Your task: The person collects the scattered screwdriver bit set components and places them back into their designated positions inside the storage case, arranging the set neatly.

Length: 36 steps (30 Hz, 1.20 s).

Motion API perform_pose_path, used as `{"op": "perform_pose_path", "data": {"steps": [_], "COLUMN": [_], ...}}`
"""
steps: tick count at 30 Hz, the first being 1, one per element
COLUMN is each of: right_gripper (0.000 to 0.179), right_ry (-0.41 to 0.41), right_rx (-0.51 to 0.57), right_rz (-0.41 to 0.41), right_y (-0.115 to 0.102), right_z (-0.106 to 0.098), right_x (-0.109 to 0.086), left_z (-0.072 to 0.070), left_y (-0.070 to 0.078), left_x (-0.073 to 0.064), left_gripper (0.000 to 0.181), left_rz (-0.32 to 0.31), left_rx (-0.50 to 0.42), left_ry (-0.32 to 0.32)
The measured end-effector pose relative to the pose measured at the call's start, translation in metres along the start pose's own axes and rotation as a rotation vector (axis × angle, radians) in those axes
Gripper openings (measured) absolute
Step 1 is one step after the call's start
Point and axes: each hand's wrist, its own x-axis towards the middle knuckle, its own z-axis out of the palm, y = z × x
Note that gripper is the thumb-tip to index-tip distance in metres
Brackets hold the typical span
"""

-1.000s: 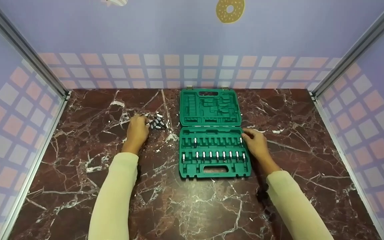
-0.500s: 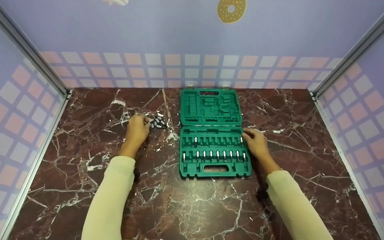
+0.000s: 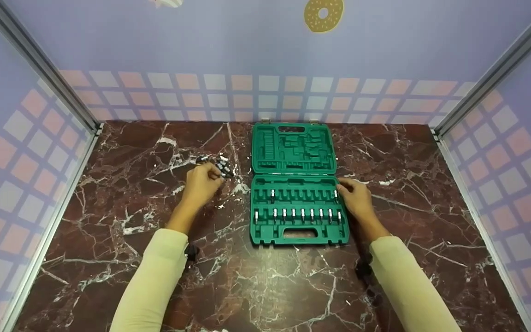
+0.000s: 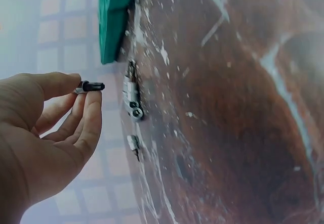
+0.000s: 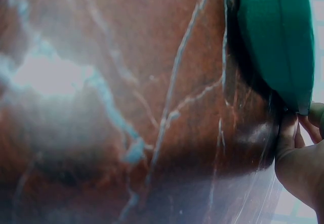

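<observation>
My left hand (image 3: 201,183) pinches a bit socket (image 4: 92,86) between thumb and fingertips; its dark bit tip points away from the fingers in the left wrist view. Just beyond that hand lies a small pile of bit sockets (image 3: 223,167) on the table. An open green tool case (image 3: 268,233) stands to the right of the pile. Several silver sockets sit upright-aligned in its lower row, and two pieces sit in the upper row. At the case's right edge, my right hand (image 3: 357,199) holds the side wall with thumb and fingers, partly hidden in the right wrist view.
The case's lid (image 3: 293,159) lies folded back towards the rear wall (image 3: 265,55). Side walls enclose the dark marbled table (image 3: 265,286) on the left and right. A separate bit socket (image 4: 133,145) lies apart from the others in the left wrist view.
My left hand has lifted slightly from the pile and moved to the right, with a bit socket pinched in it. The right hand stays at the case's edge.
</observation>
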Motion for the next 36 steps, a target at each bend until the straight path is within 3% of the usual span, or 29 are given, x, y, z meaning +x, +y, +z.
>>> {"op": "perform_pose_path", "data": {"steps": [14, 19, 27, 36], "right_gripper": [0.032, 0.032, 0.033, 0.033], "right_ry": [0.000, -0.005, -0.001, 0.007], "right_rx": [0.000, -0.007, -0.010, -0.023], "right_rz": [0.016, 0.012, -0.007, -0.020], "right_y": [-0.002, -0.002, -0.001, -0.001], "right_z": [0.001, 0.000, -0.001, 0.000], "right_x": [0.000, 0.000, 0.000, 0.001], "left_z": [0.004, 0.008, 0.021, 0.033], "left_y": [0.035, 0.044, 0.055, 0.065], "left_x": [-0.023, -0.028, -0.037, -0.044], "left_gripper": [0.010, 0.007, 0.011, 0.012], "left_rz": [0.047, 0.070, 0.104, 0.120], "left_rx": [-0.125, -0.136, -0.157, -0.095], "left_ry": [-0.144, -0.194, -0.330, -0.434]}}
